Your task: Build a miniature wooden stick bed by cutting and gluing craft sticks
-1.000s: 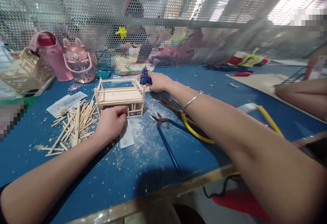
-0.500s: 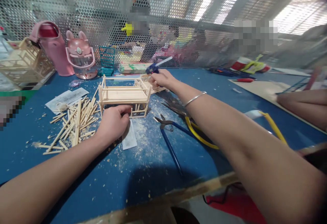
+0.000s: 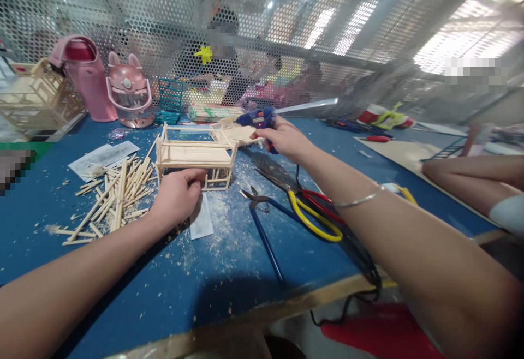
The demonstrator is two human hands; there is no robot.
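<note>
A small bed-like frame of wooden sticks [image 3: 195, 155] stands on the blue table [image 3: 229, 271]. My left hand [image 3: 177, 195] is curled at the frame's near lower edge, fingers pinched on a stick of it. My right hand [image 3: 285, 137] is raised just right of the frame and grips a blue glue gun [image 3: 257, 118], its nozzle pointing left over the frame's right end and a clear glue stick jutting out behind it to the right.
Loose wooden sticks [image 3: 114, 195] lie left of the frame. Blue-handled pliers [image 3: 262, 222] and yellow-handled shears [image 3: 303, 209] lie under my right arm. Pink containers [image 3: 106, 83] and a stick crate [image 3: 36, 100] stand at the back left. Another person's arm [image 3: 470, 176] rests at the right.
My right hand has lifted the glue gun off the table behind the frame and drawn it up and to the right. My left hand has stayed on the frame.
</note>
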